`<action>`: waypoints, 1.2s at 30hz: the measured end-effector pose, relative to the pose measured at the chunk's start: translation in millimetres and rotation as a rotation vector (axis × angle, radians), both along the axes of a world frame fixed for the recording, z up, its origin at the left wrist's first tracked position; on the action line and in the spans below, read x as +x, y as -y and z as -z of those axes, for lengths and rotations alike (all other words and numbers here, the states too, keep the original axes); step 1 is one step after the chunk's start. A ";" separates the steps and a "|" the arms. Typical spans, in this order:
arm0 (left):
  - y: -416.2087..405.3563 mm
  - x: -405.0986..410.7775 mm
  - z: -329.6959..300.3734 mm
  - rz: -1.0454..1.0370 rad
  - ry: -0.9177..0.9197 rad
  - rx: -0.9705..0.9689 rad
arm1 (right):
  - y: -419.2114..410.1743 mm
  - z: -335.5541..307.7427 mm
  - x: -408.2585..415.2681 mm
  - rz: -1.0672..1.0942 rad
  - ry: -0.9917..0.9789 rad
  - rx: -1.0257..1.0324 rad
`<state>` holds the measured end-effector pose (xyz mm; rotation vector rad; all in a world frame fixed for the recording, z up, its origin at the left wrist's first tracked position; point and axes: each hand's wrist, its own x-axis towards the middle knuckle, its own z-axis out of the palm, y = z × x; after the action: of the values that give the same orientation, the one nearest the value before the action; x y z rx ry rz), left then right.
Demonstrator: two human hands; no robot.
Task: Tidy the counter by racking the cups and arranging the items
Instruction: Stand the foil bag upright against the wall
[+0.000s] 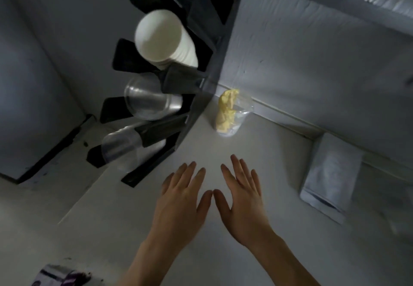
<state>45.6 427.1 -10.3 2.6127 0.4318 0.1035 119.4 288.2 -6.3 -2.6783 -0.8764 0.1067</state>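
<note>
White counter (pixel 257 151): black rack (pixel 201 98), clear cup (pixel 234 118), folded towel (pixel 333 174).

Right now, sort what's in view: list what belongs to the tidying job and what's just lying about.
Job:
black cup rack
white paper cups, racked
clear plastic cups, racked
clear cup holding yellow material, standing on the counter
folded grey cloth

Lying about:
purple-and-white packet, bottom left

Left hand and right hand open, empty.
</note>
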 end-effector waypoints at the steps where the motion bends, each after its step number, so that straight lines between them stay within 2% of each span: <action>1: 7.4 3.0 -0.6 0.010 -0.018 0.000 | 8.1 0.4 -0.3 0.023 -0.004 -0.001; 10: 97.9 34.7 -11.4 0.174 -0.134 -0.003 | 108.2 -3.0 -3.6 0.202 -0.063 0.052; 23: 223.5 58.5 2.1 0.279 -0.111 -0.003 | 241.9 4.4 7.6 0.299 -0.102 0.140; 36: 262.8 98.4 23.8 0.289 -0.099 0.010 | 288.6 27.7 43.4 0.326 -0.189 0.229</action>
<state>144.0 164.3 -34.0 2.6668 0.0838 -0.1209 162.8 -0.4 -33.9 -2.5054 -0.3636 0.1695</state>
